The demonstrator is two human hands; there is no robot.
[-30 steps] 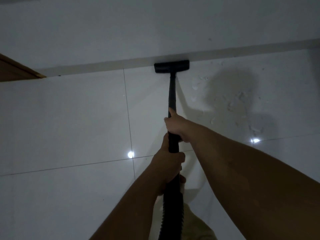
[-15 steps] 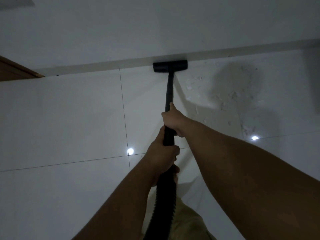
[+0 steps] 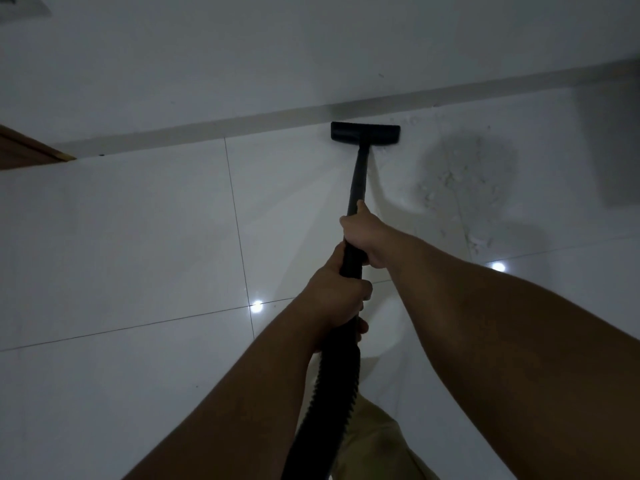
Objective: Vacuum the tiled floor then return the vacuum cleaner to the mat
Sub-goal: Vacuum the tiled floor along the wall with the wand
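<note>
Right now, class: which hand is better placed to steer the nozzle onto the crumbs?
Right hand: it grips the wand farther forward, nearer the nozzle, on the side where the debris lies.

The vacuum head (image 3: 365,135) lay on the tiled floor (image 3: 138,237), close against the skirting (image 3: 207,128) at the foot of the wall (image 3: 242,46). Its tube (image 3: 358,178) ran back from it to the right hand (image 3: 363,239), with the left hand (image 3: 337,299) just behind and the hose (image 3: 332,393) nearer still. Crumbs (image 3: 450,181) lay right of the vacuum head; a door frame (image 3: 24,150) stood far left.
</note>
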